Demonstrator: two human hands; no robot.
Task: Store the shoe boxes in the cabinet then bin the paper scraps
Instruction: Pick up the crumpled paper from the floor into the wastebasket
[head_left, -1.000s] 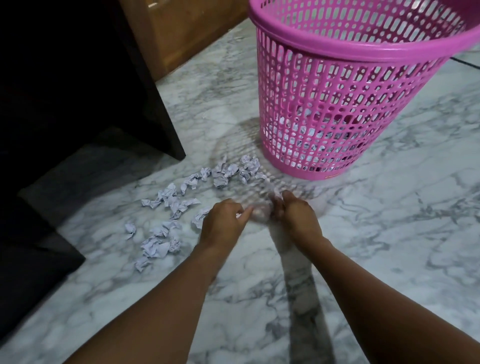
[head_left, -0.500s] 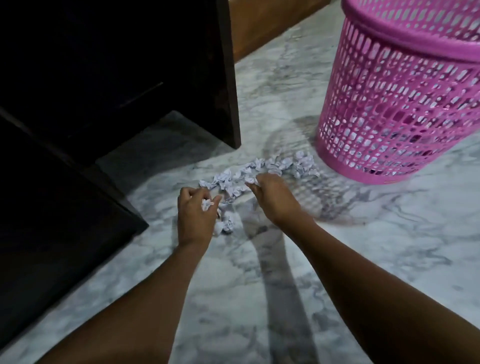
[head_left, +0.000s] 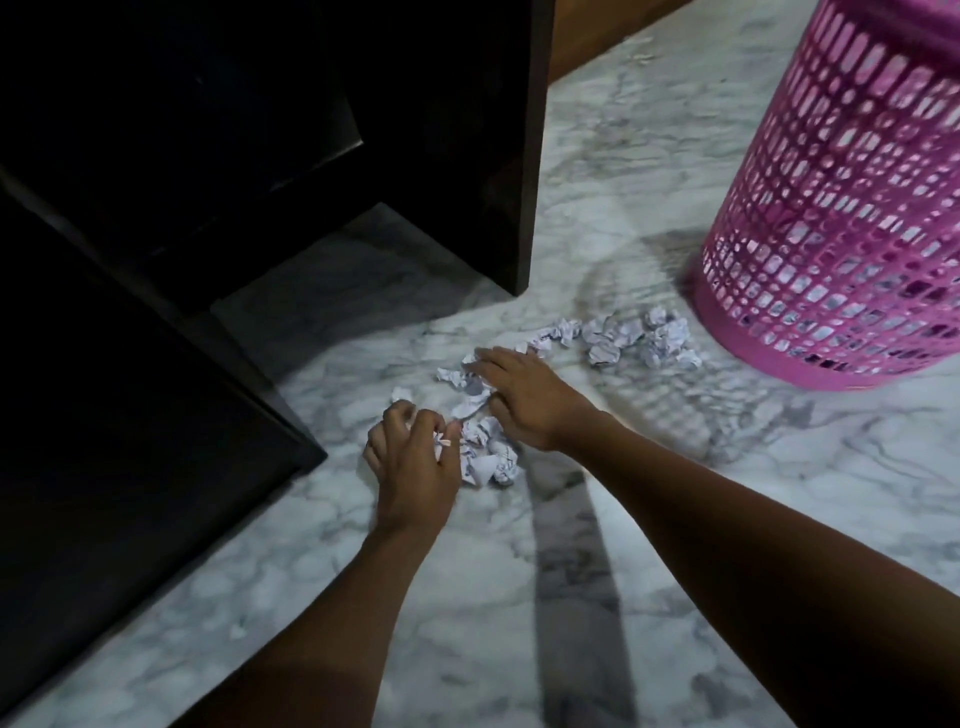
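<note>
Several crumpled white paper scraps (head_left: 631, 340) lie in a loose line on the marble floor, running from the centre toward a pink mesh bin (head_left: 841, 218) at the upper right. My left hand (head_left: 413, 457) is curled and pinches a small scrap between thumb and fingers, beside a little heap of scraps (head_left: 488, 460). My right hand (head_left: 524, 397) lies flat with fingers stretched out over the scraps in the middle of the line. No shoe boxes are in view.
A dark wooden cabinet (head_left: 260, 156) fills the upper left, its open door (head_left: 130, 467) reaching the floor close to my left hand. The marble floor (head_left: 727, 519) stretches to the right and front. A wooden panel shows behind the cabinet.
The view has swung left and closer, so the bin now sits at the right edge. Both hands moved left along the line of scraps; the left hand holds a scrap.
</note>
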